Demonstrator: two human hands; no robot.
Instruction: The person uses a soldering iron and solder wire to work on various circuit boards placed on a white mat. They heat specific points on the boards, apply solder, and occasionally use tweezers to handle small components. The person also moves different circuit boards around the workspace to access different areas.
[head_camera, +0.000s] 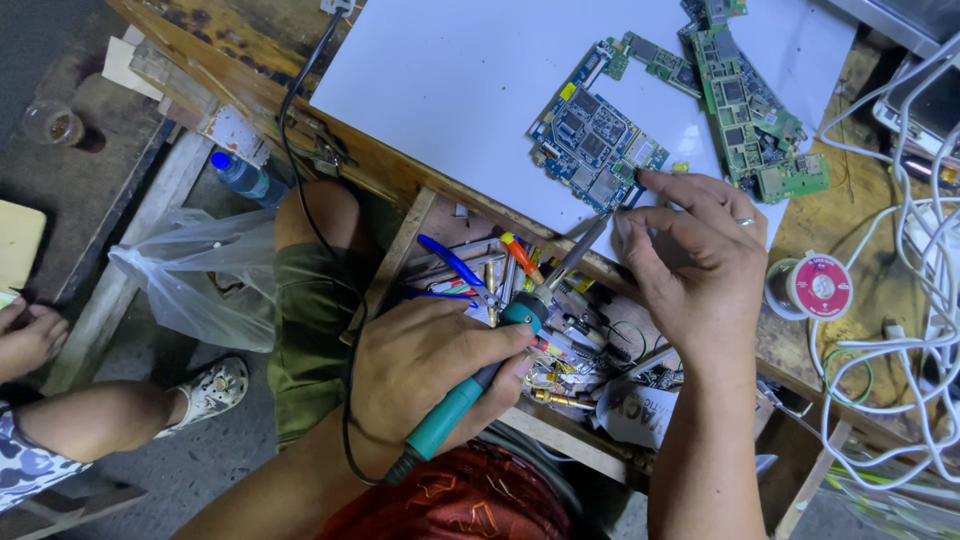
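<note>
While the left hand (430, 365) has its fingers clamped round a teal-handled soldering iron (470, 390), tip up at the blue rectangular circuit board (592, 140), the right hand (700, 250) pinches fingers together at that board's edge on the white sheet (460, 80) covering the wooden surface (850, 215).

Worn wooden bench (860, 215), smooth white sheet (450, 80) (matt), clear plastic bag (200, 270)

The white sheet (450, 90) lies bare to the left of the blue circuit board (595, 140), giving open passage there, while to the right the green circuit boards (755, 110), the solder spool (815, 287) and the tangled white cables (910, 320) crowd the bench, and the open drawer (500, 270) below is packed with tools.
</note>
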